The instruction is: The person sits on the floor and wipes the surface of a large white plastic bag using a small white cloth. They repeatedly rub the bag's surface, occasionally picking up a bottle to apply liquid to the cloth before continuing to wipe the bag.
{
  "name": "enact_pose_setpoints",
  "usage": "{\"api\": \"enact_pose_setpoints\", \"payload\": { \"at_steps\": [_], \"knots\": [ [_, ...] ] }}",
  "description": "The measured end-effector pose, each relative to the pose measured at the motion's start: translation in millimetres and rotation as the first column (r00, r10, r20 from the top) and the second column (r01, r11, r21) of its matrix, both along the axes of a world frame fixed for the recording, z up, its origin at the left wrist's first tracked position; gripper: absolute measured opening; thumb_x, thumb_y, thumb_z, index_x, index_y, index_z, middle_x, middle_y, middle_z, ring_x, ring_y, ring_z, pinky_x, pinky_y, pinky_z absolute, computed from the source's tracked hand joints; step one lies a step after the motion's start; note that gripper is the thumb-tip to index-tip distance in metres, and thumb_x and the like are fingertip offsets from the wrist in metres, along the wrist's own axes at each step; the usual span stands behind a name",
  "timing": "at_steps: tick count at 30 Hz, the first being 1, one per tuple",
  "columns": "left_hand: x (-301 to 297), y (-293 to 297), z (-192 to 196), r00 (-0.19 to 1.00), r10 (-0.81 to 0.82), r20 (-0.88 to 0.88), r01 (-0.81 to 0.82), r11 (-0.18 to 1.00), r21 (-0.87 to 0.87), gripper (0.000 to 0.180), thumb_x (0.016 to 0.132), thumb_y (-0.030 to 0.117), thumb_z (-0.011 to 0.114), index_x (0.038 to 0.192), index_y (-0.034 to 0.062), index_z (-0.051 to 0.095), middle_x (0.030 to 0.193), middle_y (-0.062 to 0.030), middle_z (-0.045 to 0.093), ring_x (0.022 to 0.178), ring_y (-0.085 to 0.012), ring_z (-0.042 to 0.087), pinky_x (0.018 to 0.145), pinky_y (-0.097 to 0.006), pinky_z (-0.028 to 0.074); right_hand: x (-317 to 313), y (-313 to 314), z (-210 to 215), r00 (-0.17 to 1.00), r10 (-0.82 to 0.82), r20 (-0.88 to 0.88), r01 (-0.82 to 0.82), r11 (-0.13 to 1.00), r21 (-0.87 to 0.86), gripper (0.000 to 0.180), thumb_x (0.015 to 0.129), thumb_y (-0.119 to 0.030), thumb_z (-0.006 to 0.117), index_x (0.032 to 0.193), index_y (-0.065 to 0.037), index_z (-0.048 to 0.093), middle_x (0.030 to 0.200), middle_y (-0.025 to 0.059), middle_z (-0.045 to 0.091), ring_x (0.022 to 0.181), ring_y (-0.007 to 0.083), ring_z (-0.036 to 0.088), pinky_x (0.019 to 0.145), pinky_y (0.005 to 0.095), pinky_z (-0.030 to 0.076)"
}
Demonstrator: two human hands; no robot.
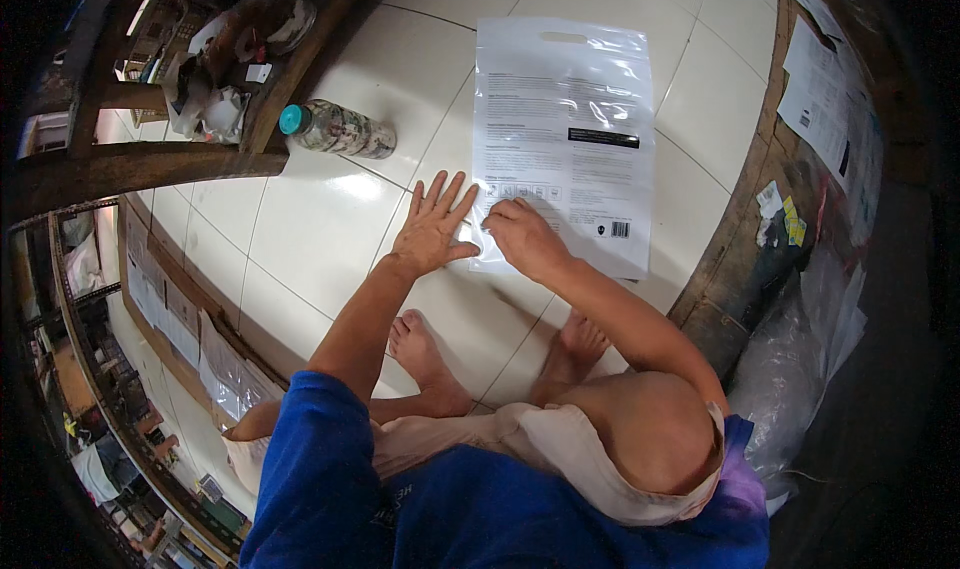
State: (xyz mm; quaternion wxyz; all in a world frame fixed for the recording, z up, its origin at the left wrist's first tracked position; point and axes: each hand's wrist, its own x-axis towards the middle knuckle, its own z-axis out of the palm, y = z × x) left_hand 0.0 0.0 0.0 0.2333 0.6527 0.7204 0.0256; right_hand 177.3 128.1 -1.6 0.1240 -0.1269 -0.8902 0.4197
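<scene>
White, black-printed plastic bag [560, 164], handle slot [564, 38] at far end; lies flat on tiled floor [695, 194], nearer right edge.

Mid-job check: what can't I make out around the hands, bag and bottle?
All in the head view:
Right hand: its curled fingers hide whether the fingertips pinch the white plastic bag.
Bag's fine print: too small to read.
Camouflage-patterned bottle: its patterned wall hides any contents.
Wooden beam, upper left: its left end is lost in the dark lens rim.
</scene>
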Motion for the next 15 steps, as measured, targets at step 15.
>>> {"api": "enact_pose_setpoints", "payload": {
  "at_steps": [15],
  "knots": [
    [-6,-2,-3,0.998,-0.033,-0.05,0.036,0.998,0.058,0.099,0.078,0.065,0.064,0.153,0.0132,0.026,0.159,-0.0166,0.018,0.146,-0.0409,0.014,0.116,-0.061,0.014,-7,25,-17,0.957,-0.176,0.23,0.158,0.983,0.094,0.013,0.076,0.0,0.059,0.088,0.002,0.063,0.092,0.0188,0.056,0.092,0.0352,0.059,0.081,0.045,0.049]
  ]
}}
